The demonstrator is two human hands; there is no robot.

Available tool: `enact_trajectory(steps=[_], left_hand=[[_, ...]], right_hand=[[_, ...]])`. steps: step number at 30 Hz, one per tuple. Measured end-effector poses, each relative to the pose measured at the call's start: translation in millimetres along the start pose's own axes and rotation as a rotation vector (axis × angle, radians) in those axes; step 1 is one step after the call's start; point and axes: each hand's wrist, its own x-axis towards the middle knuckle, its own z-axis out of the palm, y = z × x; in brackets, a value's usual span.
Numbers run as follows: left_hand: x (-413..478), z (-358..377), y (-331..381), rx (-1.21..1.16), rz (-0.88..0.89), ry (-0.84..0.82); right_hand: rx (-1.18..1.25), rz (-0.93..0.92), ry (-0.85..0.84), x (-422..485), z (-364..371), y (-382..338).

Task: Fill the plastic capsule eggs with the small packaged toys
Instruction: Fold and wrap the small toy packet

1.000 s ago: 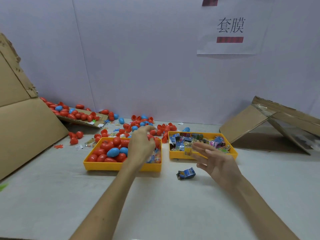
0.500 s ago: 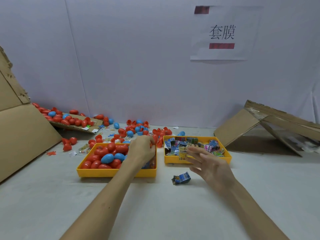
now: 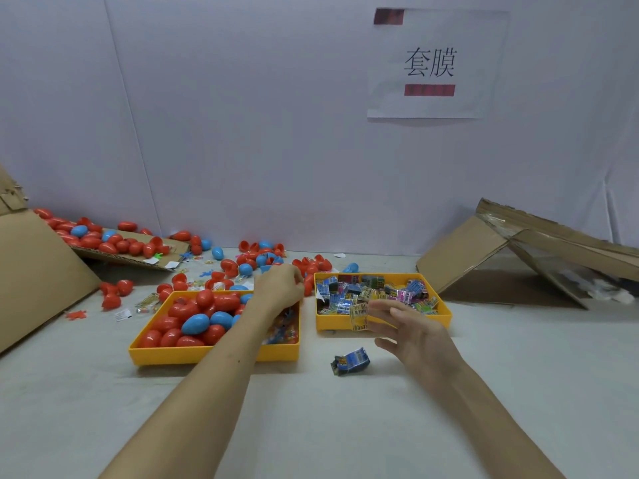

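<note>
Now the right grip (image 3: 415,333) pinches 1 yellow toy pack (image 3: 359,316) by the toy tray (image 3: 333,321). The left grip (image 3: 278,288) curls over the egg tray (image 3: 193,354); I cannot tell what it holds. Best pick 1 egg (image 3: 195,323) and open it first.

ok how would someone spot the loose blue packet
On the pale table sit two yellow plastic trays, the left tray of red and blue eggs, the right tray of foil toy packets. In front of the gap between them, toward the person, lies a crumpled blue foil packet. Unlike the tray's heaped packets, it lies alone on bare table.
</note>
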Motion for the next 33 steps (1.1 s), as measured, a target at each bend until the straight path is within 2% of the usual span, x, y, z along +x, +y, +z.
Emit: enact_trajectory(steps=[6, 8, 10, 13, 15, 16, 20, 22, 26, 29, 33], left_hand=[[0.6, 7.4, 12.3, -0.018, -0.067, -0.11], [-1.0, 14.2, 17.0, -0.022, -0.107, -0.083], [-3.8, 18.5, 20.2, -0.033, -0.127, 0.0], [-11.3, 12.6, 27.5, -0.134, -0.059, 0.243], [-23.7, 0.4, 35.7, -0.404, 0.025, 0.38], [-33.4, -4.8, 39.9, -0.586, 0.044, 0.382], [-86.8, -9.7, 48.4, -1.282, -0.044, 0.141], [-105.4, -9.8, 51.8, -1.451, -0.079, 0.048], [-112.0, -13.3, 55.9, -1.506, -0.072, -0.004], [-115.5, -12.3, 56.3, -1.474, -0.058, -0.061], [-119.1, -9.7, 58.4, -1.403, -0.061, -0.058]], right_hand=[[0.004, -0.002, -0.007, 0.4, 0.4, -0.2], [0.003, -0.001, -0.002, 0.3, 0.8, -0.7], [0.021, 0.001, 0.017, 0.1, 1.1, -0.8], [0.064, -0.006, 0.052, 0.3, 0.1, -2.7], [0.088, -0.021, 0.059, 0.8, 0.1, -5.4], [0.097, -0.033, 0.058, 1.0, 0.3, -6.8], [0.151, -0.081, 0.047, -0.1, 1.3, -9.2], [0.167, -0.094, 0.056, -0.8, 1.2, -9.0], [0.17, -0.117, 0.071, -0.9, -0.1, -8.3], [0.141, -0.13, 0.071, -1.0, 0.3, -9.2], [0.096, -0.133, 0.056, -3.1, 3.2, -9.2]])
